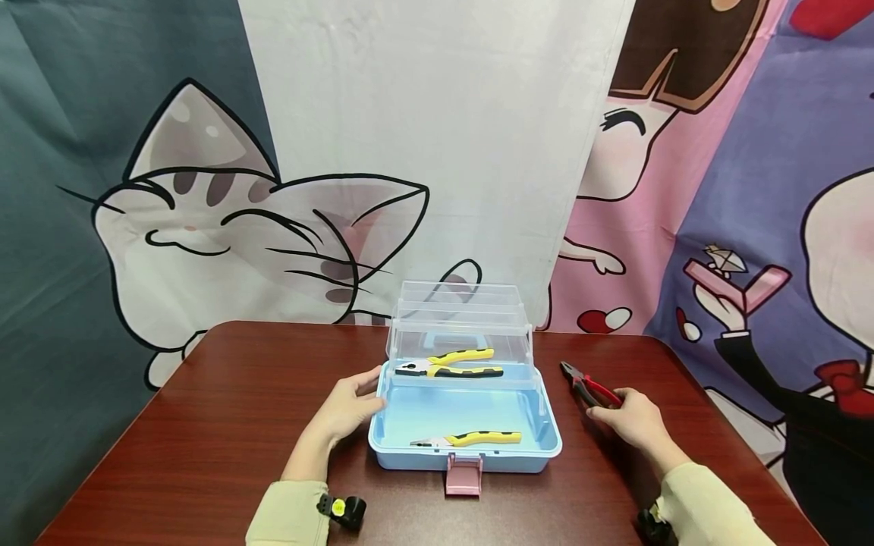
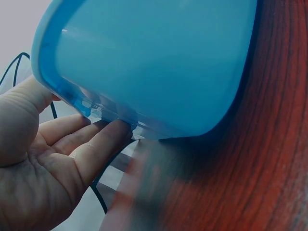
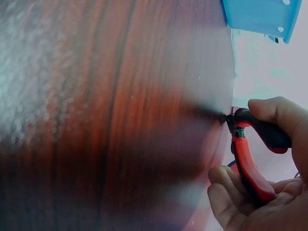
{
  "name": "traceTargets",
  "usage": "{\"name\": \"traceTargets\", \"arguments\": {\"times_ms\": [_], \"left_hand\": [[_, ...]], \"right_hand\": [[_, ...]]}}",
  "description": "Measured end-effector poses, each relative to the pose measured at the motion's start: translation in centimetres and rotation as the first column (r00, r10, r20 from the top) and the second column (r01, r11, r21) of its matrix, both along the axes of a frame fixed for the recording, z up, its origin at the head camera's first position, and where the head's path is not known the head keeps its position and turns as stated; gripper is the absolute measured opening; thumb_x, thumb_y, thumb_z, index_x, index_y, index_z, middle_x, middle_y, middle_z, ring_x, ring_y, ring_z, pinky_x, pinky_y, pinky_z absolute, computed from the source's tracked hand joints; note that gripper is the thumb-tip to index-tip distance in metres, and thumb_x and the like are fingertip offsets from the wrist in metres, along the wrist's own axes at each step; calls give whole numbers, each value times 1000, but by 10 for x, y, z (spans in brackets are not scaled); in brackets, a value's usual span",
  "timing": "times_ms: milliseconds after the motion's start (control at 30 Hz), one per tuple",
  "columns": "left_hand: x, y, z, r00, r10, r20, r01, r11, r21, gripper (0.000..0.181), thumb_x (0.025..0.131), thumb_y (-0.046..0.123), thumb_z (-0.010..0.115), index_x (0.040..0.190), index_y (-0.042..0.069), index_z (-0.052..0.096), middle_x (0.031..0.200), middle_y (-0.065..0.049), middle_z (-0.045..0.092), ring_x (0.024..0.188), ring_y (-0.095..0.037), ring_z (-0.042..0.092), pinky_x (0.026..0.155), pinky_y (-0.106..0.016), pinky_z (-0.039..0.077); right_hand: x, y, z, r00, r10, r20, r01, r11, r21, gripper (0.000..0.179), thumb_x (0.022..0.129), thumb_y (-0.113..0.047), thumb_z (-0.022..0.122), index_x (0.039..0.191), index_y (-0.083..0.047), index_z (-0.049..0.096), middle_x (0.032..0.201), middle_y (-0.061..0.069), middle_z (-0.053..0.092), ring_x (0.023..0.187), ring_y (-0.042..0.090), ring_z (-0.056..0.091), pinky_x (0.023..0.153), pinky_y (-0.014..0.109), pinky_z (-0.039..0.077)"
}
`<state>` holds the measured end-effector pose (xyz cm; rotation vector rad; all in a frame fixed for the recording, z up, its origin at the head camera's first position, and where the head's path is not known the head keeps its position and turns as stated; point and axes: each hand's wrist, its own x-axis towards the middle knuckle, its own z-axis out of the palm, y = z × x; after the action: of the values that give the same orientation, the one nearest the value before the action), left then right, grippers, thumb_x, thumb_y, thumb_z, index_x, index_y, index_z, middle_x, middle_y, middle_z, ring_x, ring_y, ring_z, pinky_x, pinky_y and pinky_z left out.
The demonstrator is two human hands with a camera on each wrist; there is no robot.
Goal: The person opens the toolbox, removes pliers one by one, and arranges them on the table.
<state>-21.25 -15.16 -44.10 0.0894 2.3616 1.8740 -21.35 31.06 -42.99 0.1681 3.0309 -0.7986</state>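
Note:
A light blue toolbox (image 1: 464,459) with its clear lid raised sits on the table. My left hand (image 1: 350,408) grips its left side, thumb at the rim and fingers against the outer wall, as the left wrist view shows. My right hand (image 1: 635,419) holds red-and-black-handled pliers (image 1: 592,388) to the right of the box; in the right wrist view, the thumb is on the black handle and the fingers are round the red handle (image 3: 250,171). Yellow-and-black combination pliers (image 1: 451,371) lie at the back of the box. Long-nose pliers (image 1: 485,438) lie along its front.
The raised clear lid (image 1: 460,307) leans back behind the box. A pink latch (image 1: 464,476) hangs down at the front. The dark red wooden table (image 1: 205,432) extends to both sides, and a printed cartoon cloth (image 1: 437,114) hangs behind it.

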Motion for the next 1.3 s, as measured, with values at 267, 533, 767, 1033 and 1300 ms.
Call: {"name": "traceTargets", "arguments": {"times_ms": [267, 533, 767, 1033, 1300], "left_hand": [[1, 0, 1, 1000, -2, 0, 2, 1000, 0, 66, 83, 2, 63, 144, 4, 39, 140, -22, 48, 125, -34, 52, 92, -41, 51], [0, 1, 1, 1000, -1, 2, 1, 1000, 20, 65, 82, 1, 63, 143, 5, 41, 139, -20, 49, 124, -33, 52, 93, -40, 51], [1, 1, 1, 1000, -5, 4, 5, 1000, 12, 65, 82, 1, 63, 143, 4, 39, 139, -21, 48, 125, -34, 51, 93, -41, 51], [0, -1, 0, 1000, -2, 17, 2, 1000, 5, 66, 82, 2, 63, 144, 5, 39, 141, -21, 47, 126, -34, 50, 92, -41, 51], [-1, 0, 1, 1000, -4, 31, 4, 1000, 2, 66, 83, 2, 62, 144, 6, 39, 141, -20, 47, 126, -33, 50, 93, -40, 51]], "right_hand": [[-1, -2, -3, 999, -6, 43, 3, 998, 63, 69, 75, -47, 72, 110, 11, 57, 84, 14, 64, 73, 22, 56, 62, 35, 49], [1, -7, 0, 995, -28, 91, 21, 997, 74, 57, 73, -46, 71, 99, 3, 60, 73, 6, 59, 66, 20, 52, 53, 29, 39], [-2, -9, 3, 992, -36, 121, 21, 992, 121, 57, 70, -50, 74, 93, 0, 62, 72, 7, 59, 66, 21, 52, 51, 31, 39], [-2, -12, 2, 992, -41, 119, 21, 986, 166, 59, 65, -58, 75, 86, -4, 63, 70, 8, 58, 64, 23, 52, 49, 33, 38], [0, -17, 1, 992, -52, 111, 30, 982, 189, 57, 62, -58, 77, 77, -6, 59, 67, 8, 56, 62, 24, 52, 48, 35, 38]]}}
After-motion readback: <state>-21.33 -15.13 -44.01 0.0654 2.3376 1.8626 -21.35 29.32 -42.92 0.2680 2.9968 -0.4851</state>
